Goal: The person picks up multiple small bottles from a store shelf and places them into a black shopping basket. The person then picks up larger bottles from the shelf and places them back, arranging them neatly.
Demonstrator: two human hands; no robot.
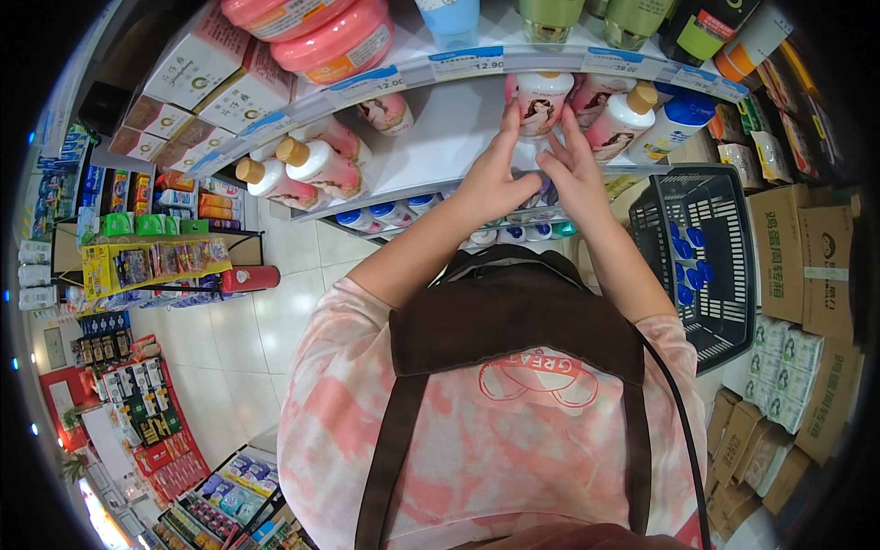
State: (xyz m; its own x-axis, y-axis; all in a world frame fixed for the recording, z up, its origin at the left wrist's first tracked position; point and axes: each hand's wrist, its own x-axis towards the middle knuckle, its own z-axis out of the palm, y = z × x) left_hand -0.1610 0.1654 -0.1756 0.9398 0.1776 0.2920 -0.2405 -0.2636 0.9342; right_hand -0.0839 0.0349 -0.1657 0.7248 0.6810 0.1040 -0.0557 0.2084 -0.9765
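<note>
Both of my hands reach onto a white store shelf [433, 137]. Between them stands a pink and white bottle [540, 110] with a picture of a long-haired figure; its top is hidden by the shelf above. My left hand [498, 165] has its fingertips on the bottle's left side, and my right hand [574, 165] touches its right side. A like bottle with a gold cap [625, 120] stands just to the right, beside a blue-capped bottle [677, 124]. More gold-capped bottles [320, 165] stand at the shelf's left end.
A dark plastic basket [742, 275] holding several blue-capped items is at my right, near cardboard boxes [777, 254]. The upper shelf's edge [412, 72], with price tags, hangs over my hands. Lower shelves hold more bottles [392, 212]. Left, a red cylinder [251, 278] juts from a display.
</note>
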